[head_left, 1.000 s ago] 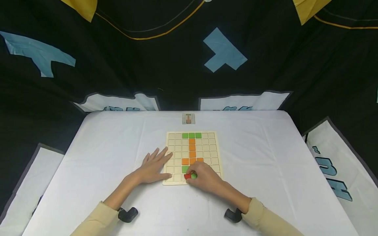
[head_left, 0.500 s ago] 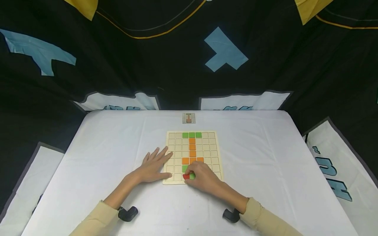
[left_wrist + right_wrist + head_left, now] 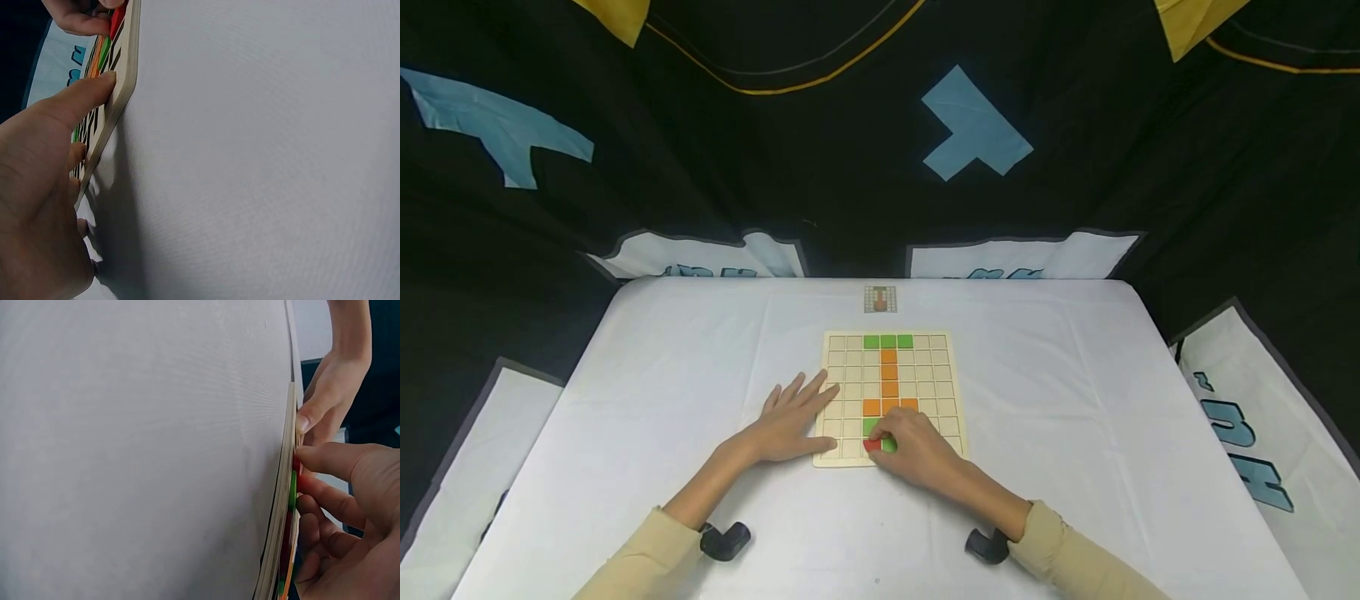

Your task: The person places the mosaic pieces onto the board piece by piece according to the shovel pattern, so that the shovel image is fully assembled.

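A pale wooden grid board [image 3: 838,358] lies on the white table. My right hand [image 3: 917,450] pinches a red square tile [image 3: 872,446] between thumb and index finger at a bottom-row cell. Just right of it a green tile [image 3: 889,446] shows, partly covered by that hand. Fingers spread, my left hand [image 3: 784,429] rests at the board's left side, its thumb and some fingertips on the board. Orange tiles [image 3: 890,373] form a column below a row of green tiles [image 3: 888,342] at the top. The right hand hides several lower cells.
A small pattern card [image 3: 880,299] lies beyond the board, near the table's far edge. Dark fabric [image 3: 850,167] hangs behind the white table [image 3: 1037,367]. Black wrist-camera mounts [image 3: 725,542] sit beside both wrists.
My right hand has shifted slightly left with the red tile, which now sits lower against the bottom-row cell. The left hand keeps its place on the board.
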Tool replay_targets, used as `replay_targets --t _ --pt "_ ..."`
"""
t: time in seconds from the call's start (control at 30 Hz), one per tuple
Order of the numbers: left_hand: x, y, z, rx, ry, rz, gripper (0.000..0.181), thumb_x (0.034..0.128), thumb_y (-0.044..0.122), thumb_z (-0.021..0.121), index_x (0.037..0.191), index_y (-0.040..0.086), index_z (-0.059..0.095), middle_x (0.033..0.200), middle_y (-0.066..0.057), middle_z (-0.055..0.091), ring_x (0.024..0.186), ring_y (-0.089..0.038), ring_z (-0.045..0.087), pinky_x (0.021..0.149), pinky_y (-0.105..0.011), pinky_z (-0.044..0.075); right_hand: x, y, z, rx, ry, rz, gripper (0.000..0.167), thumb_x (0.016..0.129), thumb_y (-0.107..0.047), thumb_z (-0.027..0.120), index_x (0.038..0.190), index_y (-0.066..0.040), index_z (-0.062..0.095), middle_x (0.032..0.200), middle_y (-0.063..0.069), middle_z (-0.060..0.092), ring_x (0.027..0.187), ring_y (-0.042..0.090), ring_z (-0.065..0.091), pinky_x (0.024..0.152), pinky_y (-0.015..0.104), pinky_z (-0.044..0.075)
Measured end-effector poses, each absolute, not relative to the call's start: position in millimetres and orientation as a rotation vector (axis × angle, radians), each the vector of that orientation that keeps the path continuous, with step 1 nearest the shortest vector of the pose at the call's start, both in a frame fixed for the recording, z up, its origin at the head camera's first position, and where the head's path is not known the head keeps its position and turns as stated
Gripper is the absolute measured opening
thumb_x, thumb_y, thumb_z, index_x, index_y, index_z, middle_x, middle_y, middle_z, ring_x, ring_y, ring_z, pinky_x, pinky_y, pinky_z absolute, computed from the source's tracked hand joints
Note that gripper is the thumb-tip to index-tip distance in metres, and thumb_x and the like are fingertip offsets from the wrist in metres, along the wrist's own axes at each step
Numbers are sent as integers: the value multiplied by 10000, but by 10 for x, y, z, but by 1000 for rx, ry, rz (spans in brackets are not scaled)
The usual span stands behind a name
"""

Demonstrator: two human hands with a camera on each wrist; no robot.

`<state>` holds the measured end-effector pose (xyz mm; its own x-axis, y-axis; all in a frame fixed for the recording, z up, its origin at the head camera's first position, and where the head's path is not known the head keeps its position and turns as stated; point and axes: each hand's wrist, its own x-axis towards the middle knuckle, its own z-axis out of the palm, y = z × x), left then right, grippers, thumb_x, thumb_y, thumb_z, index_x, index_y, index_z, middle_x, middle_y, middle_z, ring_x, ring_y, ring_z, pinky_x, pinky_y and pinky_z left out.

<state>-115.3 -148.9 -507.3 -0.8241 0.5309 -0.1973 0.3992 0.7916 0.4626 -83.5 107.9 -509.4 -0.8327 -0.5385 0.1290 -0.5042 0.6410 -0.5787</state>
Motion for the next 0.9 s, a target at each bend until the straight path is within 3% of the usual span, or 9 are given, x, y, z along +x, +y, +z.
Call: replay_targets --t 0.9 --pt "-1150 -1485 -5064 710 2660 591 852 912 521 651 1574 102 314 1647 -175 127 1484 -460 25 1114 -702 12 -859 1043 -5101 -908 2786 -1033 48 828 -114 808 861 -122 775 797 -78 653 729 59 555 692 222 464"
